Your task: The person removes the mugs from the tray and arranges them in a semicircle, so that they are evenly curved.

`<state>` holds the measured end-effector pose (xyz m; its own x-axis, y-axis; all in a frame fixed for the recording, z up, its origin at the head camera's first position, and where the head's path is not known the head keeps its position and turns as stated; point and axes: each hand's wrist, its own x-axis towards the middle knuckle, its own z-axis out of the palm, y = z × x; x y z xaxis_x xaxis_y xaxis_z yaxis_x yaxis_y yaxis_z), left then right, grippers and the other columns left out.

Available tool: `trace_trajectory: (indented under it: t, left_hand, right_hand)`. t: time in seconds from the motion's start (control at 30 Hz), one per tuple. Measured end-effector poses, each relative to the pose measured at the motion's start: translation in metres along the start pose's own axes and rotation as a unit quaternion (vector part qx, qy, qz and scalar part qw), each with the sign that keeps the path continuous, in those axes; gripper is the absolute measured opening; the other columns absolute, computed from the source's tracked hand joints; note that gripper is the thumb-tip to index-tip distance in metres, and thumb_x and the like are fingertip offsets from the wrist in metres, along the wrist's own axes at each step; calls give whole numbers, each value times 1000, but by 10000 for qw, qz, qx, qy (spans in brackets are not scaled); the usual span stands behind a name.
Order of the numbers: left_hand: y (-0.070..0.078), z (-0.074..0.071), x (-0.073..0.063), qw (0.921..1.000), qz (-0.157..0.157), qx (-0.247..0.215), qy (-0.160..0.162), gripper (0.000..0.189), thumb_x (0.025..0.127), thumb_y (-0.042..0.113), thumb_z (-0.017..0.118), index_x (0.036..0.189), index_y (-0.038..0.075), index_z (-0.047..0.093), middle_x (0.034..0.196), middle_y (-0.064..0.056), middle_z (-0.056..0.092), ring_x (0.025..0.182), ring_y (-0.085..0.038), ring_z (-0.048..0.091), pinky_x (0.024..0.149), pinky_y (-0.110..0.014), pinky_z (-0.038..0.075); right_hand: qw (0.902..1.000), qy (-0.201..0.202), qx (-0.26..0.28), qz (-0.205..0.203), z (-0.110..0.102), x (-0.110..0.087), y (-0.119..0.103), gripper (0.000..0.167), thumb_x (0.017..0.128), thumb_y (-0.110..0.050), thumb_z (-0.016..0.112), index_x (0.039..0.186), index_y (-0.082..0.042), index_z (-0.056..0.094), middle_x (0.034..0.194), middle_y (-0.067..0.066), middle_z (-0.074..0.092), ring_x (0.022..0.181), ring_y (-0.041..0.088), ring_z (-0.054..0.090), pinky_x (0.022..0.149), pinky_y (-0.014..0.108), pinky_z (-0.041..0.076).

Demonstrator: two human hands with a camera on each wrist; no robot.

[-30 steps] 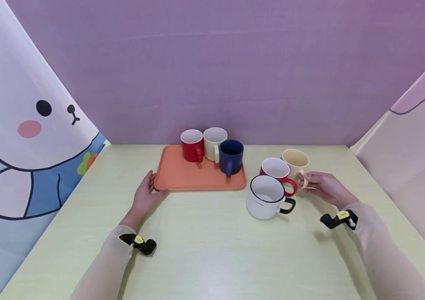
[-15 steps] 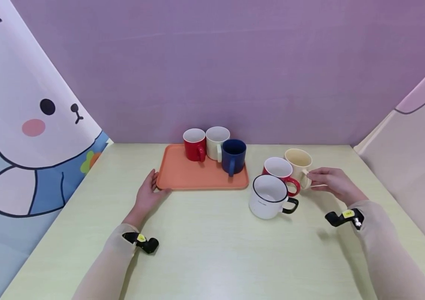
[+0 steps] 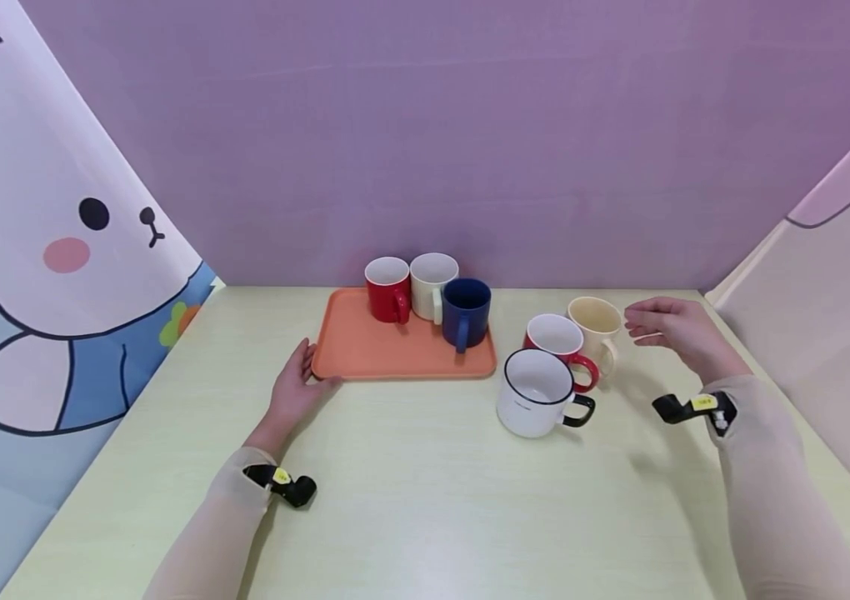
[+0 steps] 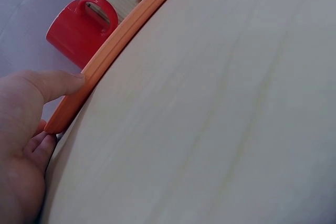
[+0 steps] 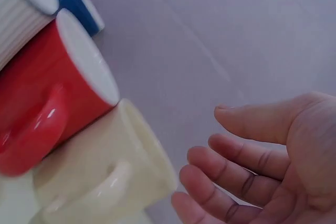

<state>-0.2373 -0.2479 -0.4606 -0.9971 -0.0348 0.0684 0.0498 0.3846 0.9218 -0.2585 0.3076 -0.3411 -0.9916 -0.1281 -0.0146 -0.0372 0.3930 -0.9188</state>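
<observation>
My left hand (image 3: 296, 390) holds the near left corner of an orange tray (image 3: 395, 362); in the left wrist view the thumb lies on the rim and the fingers are bent at the corner. My right hand (image 3: 683, 333) is raised just right of a cream yellow mug (image 3: 596, 333), its fingers loosely bent around nothing. In the right wrist view a gap separates the fingers from that mug. A red mug with white inside (image 3: 556, 340) stands against the yellow one. In front of it is a white mug with a black rim and handle (image 3: 530, 408).
At the tray's back and right stand a red mug (image 3: 382, 300), a ribbed off-white mug (image 3: 425, 300) and a dark blue mug (image 3: 470, 321). A purple cloth backdrop (image 3: 425, 150) rises behind the pale table (image 3: 410, 500), with printed panels on both sides.
My right hand has let go of the yellow mug's handle and moved up and to the right. The left hand stays at the tray; the mugs stand as before.
</observation>
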Motion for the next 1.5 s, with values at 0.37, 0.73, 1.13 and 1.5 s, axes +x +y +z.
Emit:
trace_trajectory:
  t: [0.37, 0.73, 1.13, 1.5]
  left_hand:
    - [1, -1, -1, 10000, -76, -14, -52, 97, 90, 7, 73, 158, -2, 5, 159, -26, 23, 145, -37, 28, 120, -42, 28]
    - [5, 0, -3, 10000, -66, -31, -64, 97, 90, 7, 73, 158, -2, 5, 159, -26, 23, 145, -38, 27, 120, -42, 27]
    - [1, -1, -1, 10000, -11, 61, -19, 96, 89, 7, 74, 157, -4, 7, 159, -26, 24, 145, -37, 29, 120, -42, 28]
    - [2, -1, -2, 10000, 13, -1, -27, 95, 89, 5, 73, 157, -4, 8, 159, -26, 24, 145, -37, 29, 120, -40, 28]
  right_hand:
    - [9989, -259, -386, 21, 19, 16, -47, 43, 102, -21, 56, 128, 13, 51, 88, -11, 67, 84, 8, 66, 78, 23, 58]
    - [9967, -471, -655, -25, 59, 35, -83, 40, 101, -16, 58, 128, 14, 52, 97, 6, 68, 78, 7, 64, 77, 27, 60]
    - [9923, -834, -910, 69, 115, 60, -104, 34, 101, -16, 58, 125, 8, 60, 111, 24, 66, 82, 16, 63, 85, 39, 59]
    - [9894, -1160, -866, 97, 165, 80, -116, 33, 97, -20, 64, 122, 2, 66, 110, 20, 68, 95, 29, 65, 85, 40, 60]
